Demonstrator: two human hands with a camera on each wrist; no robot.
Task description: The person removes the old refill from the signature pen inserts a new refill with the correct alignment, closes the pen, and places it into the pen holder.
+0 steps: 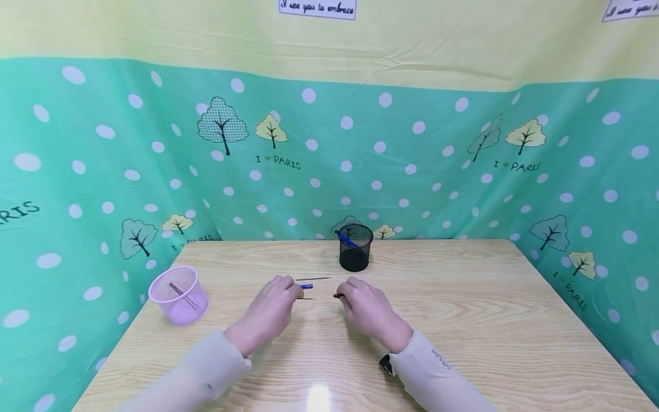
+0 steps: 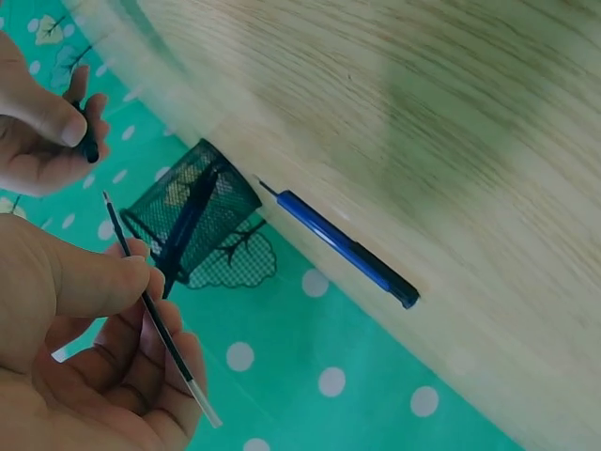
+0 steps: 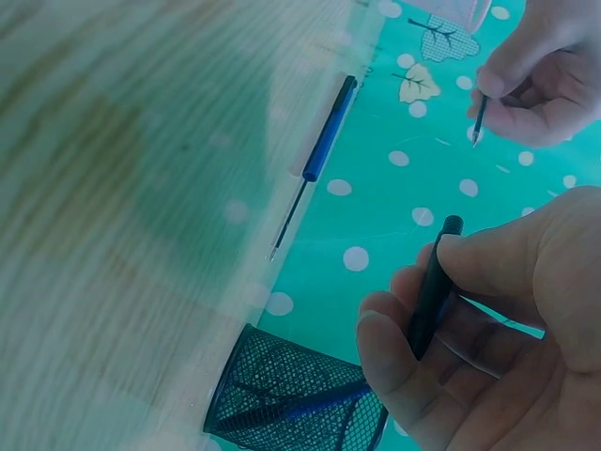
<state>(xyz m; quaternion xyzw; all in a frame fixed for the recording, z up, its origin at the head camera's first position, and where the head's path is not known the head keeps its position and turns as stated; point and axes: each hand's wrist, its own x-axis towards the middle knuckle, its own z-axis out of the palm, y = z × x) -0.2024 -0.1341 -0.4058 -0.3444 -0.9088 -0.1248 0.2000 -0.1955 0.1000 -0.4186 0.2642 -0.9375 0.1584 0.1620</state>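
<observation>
My left hand (image 1: 273,306) pinches a thin pen refill (image 2: 148,299) between thumb and fingers, its metal tip pointing away from the palm. In my right hand (image 1: 369,309) is a short black pen barrel part (image 3: 434,287), gripped between thumb and curled fingers. The two hands are a short way apart over the table. Beyond the left hand a blue pen barrel (image 2: 343,246) lies on the table. Another refill (image 1: 314,278) lies just behind that barrel in the head view; its thin tip shows past the barrel's end in both wrist views.
A black mesh pen cup (image 1: 354,257) with a blue pen (image 1: 346,238) in it stands at the back of the wooden table (image 1: 463,297). At the left stands a pink basket (image 1: 186,313) holding a dark thin stick (image 1: 182,294). A dotted green curtain (image 1: 329,143) hangs behind.
</observation>
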